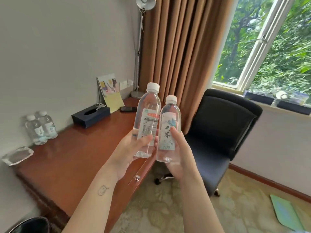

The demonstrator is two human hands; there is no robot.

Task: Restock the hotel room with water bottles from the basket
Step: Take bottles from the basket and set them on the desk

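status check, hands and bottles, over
Left hand grips taller bottle. Right hand grips shorter bottle. Both upright near desk; two more bottles stand on it.

Wooden desk, two water bottles, tissue box, glass tray, phone, lamp base

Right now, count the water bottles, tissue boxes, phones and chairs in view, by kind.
Water bottles: 4. These are the taller bottle in the left hand, the shorter bottle in the right hand, and the front desk bottle and rear desk bottle by the wall.
Tissue box: 1
Phone: 1
Chair: 1
Total: 7
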